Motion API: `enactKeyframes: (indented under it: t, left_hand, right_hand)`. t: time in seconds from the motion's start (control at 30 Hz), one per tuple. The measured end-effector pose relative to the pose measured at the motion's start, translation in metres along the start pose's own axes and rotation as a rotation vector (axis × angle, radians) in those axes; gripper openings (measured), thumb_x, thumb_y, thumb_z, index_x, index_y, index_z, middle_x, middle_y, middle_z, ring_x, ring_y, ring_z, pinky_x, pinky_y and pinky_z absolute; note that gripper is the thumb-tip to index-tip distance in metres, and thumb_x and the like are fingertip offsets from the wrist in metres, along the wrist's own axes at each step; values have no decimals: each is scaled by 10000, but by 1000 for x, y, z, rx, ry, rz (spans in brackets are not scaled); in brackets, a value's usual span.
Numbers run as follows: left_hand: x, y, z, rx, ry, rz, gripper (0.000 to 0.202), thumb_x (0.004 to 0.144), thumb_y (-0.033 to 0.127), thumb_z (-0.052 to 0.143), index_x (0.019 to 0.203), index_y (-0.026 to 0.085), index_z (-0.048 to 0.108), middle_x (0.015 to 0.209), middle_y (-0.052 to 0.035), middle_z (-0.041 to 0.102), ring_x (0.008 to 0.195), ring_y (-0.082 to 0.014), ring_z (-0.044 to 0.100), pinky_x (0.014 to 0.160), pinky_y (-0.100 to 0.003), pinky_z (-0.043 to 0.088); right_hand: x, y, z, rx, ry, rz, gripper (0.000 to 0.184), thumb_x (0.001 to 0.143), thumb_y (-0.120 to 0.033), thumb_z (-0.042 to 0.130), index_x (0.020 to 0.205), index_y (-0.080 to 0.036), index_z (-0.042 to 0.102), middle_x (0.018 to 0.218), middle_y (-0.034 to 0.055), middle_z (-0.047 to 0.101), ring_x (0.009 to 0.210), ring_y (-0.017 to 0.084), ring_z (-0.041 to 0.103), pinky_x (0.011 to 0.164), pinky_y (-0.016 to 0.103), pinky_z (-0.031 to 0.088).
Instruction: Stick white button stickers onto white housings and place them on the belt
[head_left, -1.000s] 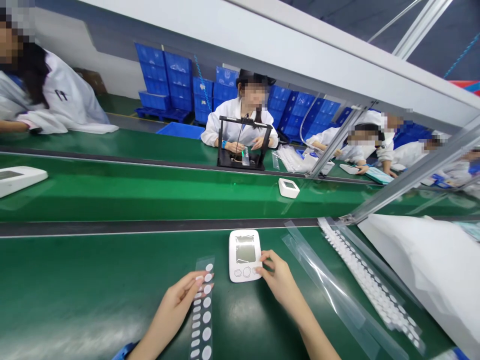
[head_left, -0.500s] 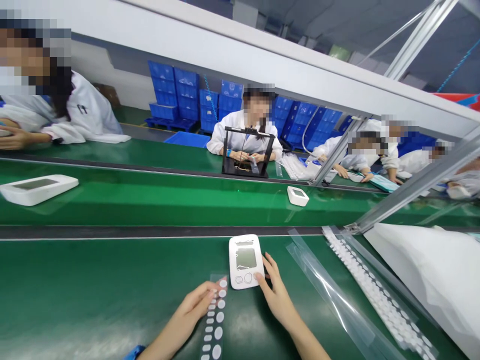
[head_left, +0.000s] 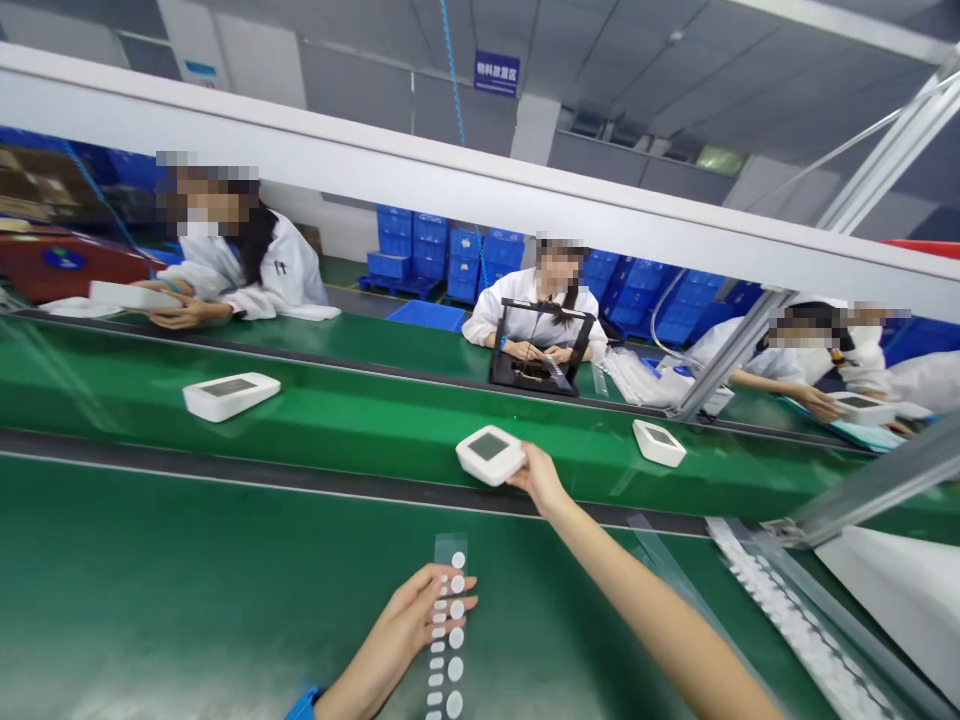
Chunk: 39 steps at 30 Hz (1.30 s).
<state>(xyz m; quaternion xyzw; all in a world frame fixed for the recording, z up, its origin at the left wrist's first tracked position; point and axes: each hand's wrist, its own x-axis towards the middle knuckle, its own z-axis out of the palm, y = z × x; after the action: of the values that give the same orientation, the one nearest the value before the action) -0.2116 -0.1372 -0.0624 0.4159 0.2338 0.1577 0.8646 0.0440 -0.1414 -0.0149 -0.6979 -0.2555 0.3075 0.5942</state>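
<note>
My right hand [head_left: 538,478] reaches out to the bright green belt and grips the near right corner of a white blood pressure monitor [head_left: 480,470]. The monitor's grey screen faces up; I cannot tell whether its underside touches the belt. Lower down, my left hand [head_left: 420,612] holds a clear sticker strip [head_left: 455,640] between thumb and fingers. White round and small oblong stickers run along the strip in two rows, and fingertips show through it. The strip's lower end leaves the picture.
Two more white monitors [head_left: 231,396] [head_left: 660,443] lie on the belt. Clear strips [head_left: 682,580] and a pile of sticker strips [head_left: 795,620] lie at right, beside a white sheet [head_left: 900,590]. A metal post [head_left: 870,490] rises there. Across the belt, co-workers sit near a black frame [head_left: 541,345].
My right hand has carried the monitor from the near table forward to the belt. My left hand keeps the sticker strip. The view has turned left and up.
</note>
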Motion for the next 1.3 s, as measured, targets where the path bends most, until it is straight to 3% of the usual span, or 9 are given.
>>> enactKeyframes:
  t: [0.1,0.23,0.4,0.53,0.7,0.8,1.07,1.17,1.3]
  left_hand:
    - [5,6,-11,-14,14,43,398,773,521,707,956,173,650,1137,-143,696,1066,-304,650,882,-379,492]
    - [7,10,-22,-22,-9,85,348,824,486,671,978,175,647,1154,-139,688,1073,-297,646,882,-373,490]
    - [3,12,-22,8,-53,111,346,866,479,622,1034,178,649,1175,-143,675,1115,-301,622,912,-379,475]
    - [2,13,-21,7,-39,113,338,861,458,638,1058,185,657,1193,-138,663,1141,-301,604,928,-381,467]
    - [3,6,-16,52,6,134,380,810,397,716,1141,218,665,1207,-97,654,1153,-275,584,932,-351,469]
    - [2,-5,-3,75,-19,151,378,806,391,719,1145,228,674,1204,-83,652,1112,-267,598,941,-368,469]
    - [-3,-39,44,245,-68,256,353,831,413,676,1135,234,679,1115,-75,663,1063,-265,610,978,-395,453]
    - [-5,-32,57,567,-98,339,295,883,364,602,1142,245,675,1110,-72,648,1038,-244,615,963,-368,477]
    - [-23,6,87,1219,-28,543,339,916,248,531,1249,241,595,1153,-97,624,1083,-273,575,969,-427,473]
  right_hand:
    - [53,-7,19,-126,103,-140,444,951,-342,398,1361,-171,413,1196,125,613,997,231,643,803,352,552]
    - [105,-19,27,-303,178,-219,457,927,-321,531,1338,-137,456,1245,142,585,1129,254,570,982,458,425]
    - [121,-31,20,-430,201,-290,466,925,-343,530,1319,-107,457,1278,173,544,1201,298,508,1029,536,343]
    - [54,-16,20,-462,128,-487,464,938,-329,437,1337,-96,409,1401,211,406,1356,290,314,1113,495,248]
    - [-95,49,21,-424,-186,-657,323,977,-290,388,1286,-215,445,1351,103,480,1270,190,456,1046,365,419]
    - [-148,78,18,-349,-257,-602,325,969,-248,432,1294,-256,441,1423,95,398,1288,198,442,1021,343,450]
    - [-156,72,-11,-61,-218,-505,110,912,-254,564,984,-228,643,996,57,604,945,190,616,819,296,509]
    - [-160,78,-30,6,-192,-451,90,893,-273,603,911,-226,677,954,54,621,924,192,617,811,293,492]
    - [-162,91,-52,48,-150,-385,114,855,-313,656,818,-210,687,857,46,608,825,181,612,723,265,489]
